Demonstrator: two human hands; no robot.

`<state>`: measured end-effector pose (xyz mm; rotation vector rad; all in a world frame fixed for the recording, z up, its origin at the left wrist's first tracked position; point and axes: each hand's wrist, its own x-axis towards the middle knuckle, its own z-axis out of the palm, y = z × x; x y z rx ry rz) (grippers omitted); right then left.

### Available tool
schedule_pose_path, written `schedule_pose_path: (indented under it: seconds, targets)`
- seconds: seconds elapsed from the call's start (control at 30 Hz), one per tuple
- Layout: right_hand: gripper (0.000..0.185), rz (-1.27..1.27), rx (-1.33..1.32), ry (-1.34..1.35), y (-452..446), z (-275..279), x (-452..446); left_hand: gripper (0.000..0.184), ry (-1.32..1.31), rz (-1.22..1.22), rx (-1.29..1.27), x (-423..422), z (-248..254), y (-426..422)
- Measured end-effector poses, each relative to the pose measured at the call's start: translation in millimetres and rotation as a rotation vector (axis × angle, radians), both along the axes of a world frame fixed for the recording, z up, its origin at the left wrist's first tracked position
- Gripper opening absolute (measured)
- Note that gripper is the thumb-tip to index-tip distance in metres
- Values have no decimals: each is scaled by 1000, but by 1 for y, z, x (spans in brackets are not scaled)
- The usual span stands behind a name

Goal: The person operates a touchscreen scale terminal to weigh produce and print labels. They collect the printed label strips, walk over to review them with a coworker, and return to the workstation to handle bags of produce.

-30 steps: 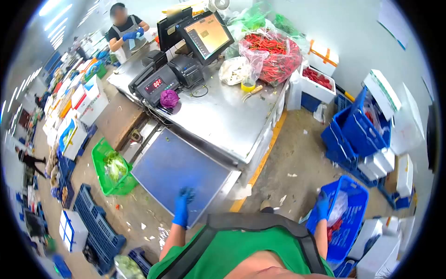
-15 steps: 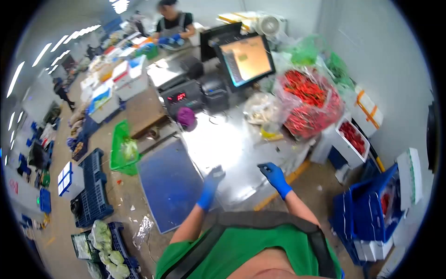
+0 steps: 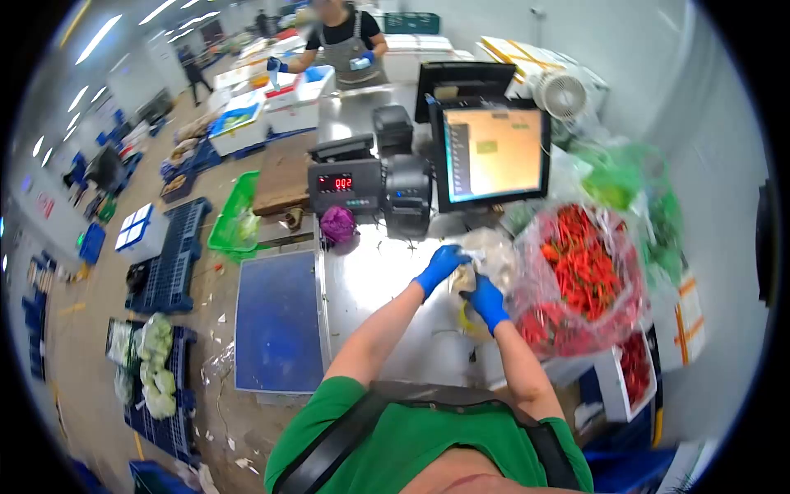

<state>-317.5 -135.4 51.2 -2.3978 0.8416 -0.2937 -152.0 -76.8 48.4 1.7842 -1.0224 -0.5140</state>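
Note:
Both hands wear blue gloves and meet at a clear plastic bag (image 3: 494, 253) with pale contents, on the metal counter (image 3: 378, 305). My left hand (image 3: 443, 267) grips its near left edge, fingers closed on the plastic. Just right of it, my right hand (image 3: 487, 302) is closed on the bag's near side; its fingertips are partly hidden. What the pale contents are, I cannot make out. A large clear bag of red chilli peppers (image 3: 580, 263) stands right beside my right hand. Something yellow (image 3: 471, 321) lies below the pale bag.
Behind the bags stand a monitor (image 3: 494, 152) and a scale display (image 3: 344, 183) with red digits. A purple cabbage (image 3: 337, 224) sits before the scale. Left are a blue board (image 3: 280, 321) and a green crate (image 3: 239, 218). A co-worker (image 3: 350, 49) stands across the counter.
Both hands have moved forward from the counter's near edge to the pale bag and closed on it. The view has turned, and the scale reading has changed from 0.04 to 0.02.

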Motion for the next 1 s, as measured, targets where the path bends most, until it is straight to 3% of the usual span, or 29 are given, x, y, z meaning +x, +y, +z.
schedule_pose_path:
  seconds: [0.03,0.07,0.13,0.17,0.23,0.3,0.37,0.47,0.53,0.57,0.63,0.67,0.73,0.8,0.83,0.87,0.9,1.0]
  targets:
    - [57,24,8,149,-7,9,6,44,198,-57,44,4,2,-2]
    - [42,41,-26,110,-19,0,10,39,330,-32,-54,-2,15,3]
    - [35,2,123,-182,-54,2,13,30,539,2,-161,-6,59,7]
    - [24,-35,385,-423,-80,2,18,27,614,1,-159,-7,85,9]
    - [17,-42,682,-547,-113,53,23,29,764,113,-204,2,105,0]
    - [15,5,802,-701,-121,97,22,35,863,-48,-386,-4,128,-8]
    - [14,42,810,-829,-113,123,24,39,724,-67,-441,-17,152,-9]
    - [16,248,1012,-504,-127,110,21,42,665,-8,-291,-30,123,-20]
    - [28,238,1061,-558,-108,97,25,44,647,2,-100,-47,130,-17]
    - [36,237,1088,-634,-100,90,26,46,504,-4,-181,-52,121,-17]
    - [54,337,798,-543,-90,71,24,50,309,44,-315,-61,108,-12]
    - [63,447,521,-627,-82,72,26,52,257,88,-368,-67,108,-8]
    - [64,479,581,-501,-76,84,21,53,706,157,-488,-81,112,-3]
    - [66,491,578,-406,-65,111,12,52,801,195,-355,-85,108,13]
    - [66,538,428,-415,-65,112,10,52,847,211,-290,-86,104,20]
    - [67,581,280,-423,-65,111,7,46,857,183,-424,-89,100,26]
    - [67,621,132,-427,-64,111,4,44,878,80,-332,-87,98,31]
    - [49,449,767,-229,-51,116,1,45,899,-203,-110,-86,109,45]
